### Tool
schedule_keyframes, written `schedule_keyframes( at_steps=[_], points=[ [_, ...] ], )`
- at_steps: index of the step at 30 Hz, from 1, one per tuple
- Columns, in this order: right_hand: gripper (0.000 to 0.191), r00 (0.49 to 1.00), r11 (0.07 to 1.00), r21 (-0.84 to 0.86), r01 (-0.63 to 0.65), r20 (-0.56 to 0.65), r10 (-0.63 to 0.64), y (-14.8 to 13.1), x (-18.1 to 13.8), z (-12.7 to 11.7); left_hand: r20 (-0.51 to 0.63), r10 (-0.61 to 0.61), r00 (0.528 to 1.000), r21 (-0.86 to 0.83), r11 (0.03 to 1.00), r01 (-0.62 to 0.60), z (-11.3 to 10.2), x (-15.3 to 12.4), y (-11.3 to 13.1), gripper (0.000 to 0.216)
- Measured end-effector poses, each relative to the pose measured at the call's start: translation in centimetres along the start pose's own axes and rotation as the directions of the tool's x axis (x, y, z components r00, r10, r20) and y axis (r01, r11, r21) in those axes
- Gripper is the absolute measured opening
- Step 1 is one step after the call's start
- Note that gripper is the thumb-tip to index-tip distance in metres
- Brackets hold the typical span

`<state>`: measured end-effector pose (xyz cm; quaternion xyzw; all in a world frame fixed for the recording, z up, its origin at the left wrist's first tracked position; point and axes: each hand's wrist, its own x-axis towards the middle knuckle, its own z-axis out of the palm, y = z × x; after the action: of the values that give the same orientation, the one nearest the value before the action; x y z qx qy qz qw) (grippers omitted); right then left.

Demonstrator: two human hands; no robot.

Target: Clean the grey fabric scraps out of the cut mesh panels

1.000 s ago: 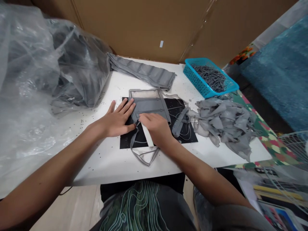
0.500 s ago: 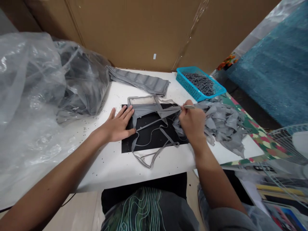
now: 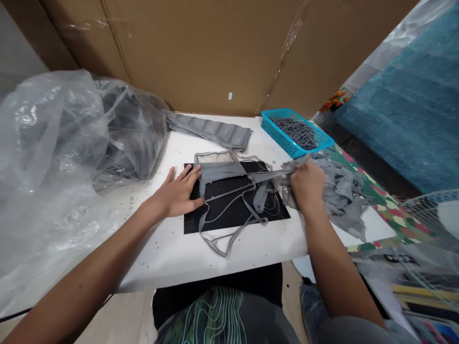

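A thin grey fabric sheet (image 3: 222, 172) with cut-out openings and narrow strips lies over a black mat (image 3: 191, 220). My left hand (image 3: 178, 193) rests flat with its fingers spread, the fingertips on the sheet's left edge. My right hand (image 3: 309, 186) is closed on a grey fabric strip (image 3: 270, 175), which stretches taut from the sheet to the right. A loose frame of thin grey strips (image 3: 229, 239) hangs over the mat's front edge. Close by my right hand is a heap of grey fabric scraps (image 3: 346, 200).
A blue plastic basket (image 3: 279, 136) of thin grey strips stands at the back right. Folded grey fabric (image 3: 215, 131) lies behind the mat. A large clear plastic bag (image 3: 53, 157) fills the left side. Cardboard (image 3: 201, 57) rises behind the white table (image 3: 161, 258).
My right hand has moved to the right, drawing the strip out farther over the scraps. More of the mat's right side shows. My left hand stays on the sheet's edge.
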<state>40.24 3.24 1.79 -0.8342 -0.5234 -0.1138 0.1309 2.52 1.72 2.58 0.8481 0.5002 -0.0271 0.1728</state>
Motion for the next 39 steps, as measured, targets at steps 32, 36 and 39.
schedule_keyframes(
  at_steps=[32,36,39],
  points=[
    [0.023,0.821,0.356,0.931,0.081,0.140,-0.553,-4.1,-2.0,-3.9,-0.188,0.180,0.966,0.004,0.983,-0.182,-0.5,3.0,2.7,0.064],
    [0.016,0.722,0.503,0.852,0.143,0.257,-0.642,-5.7,-1.6,-1.3,-0.146,0.292,0.945,0.050,0.956,-0.288,0.7,6.8,5.7,0.065],
    [0.012,0.792,0.597,0.766,0.239,0.201,-0.576,-5.8,-2.3,-0.5,-0.139,0.274,0.952,0.071,0.961,-0.267,2.1,8.8,7.0,0.063]
  ],
)
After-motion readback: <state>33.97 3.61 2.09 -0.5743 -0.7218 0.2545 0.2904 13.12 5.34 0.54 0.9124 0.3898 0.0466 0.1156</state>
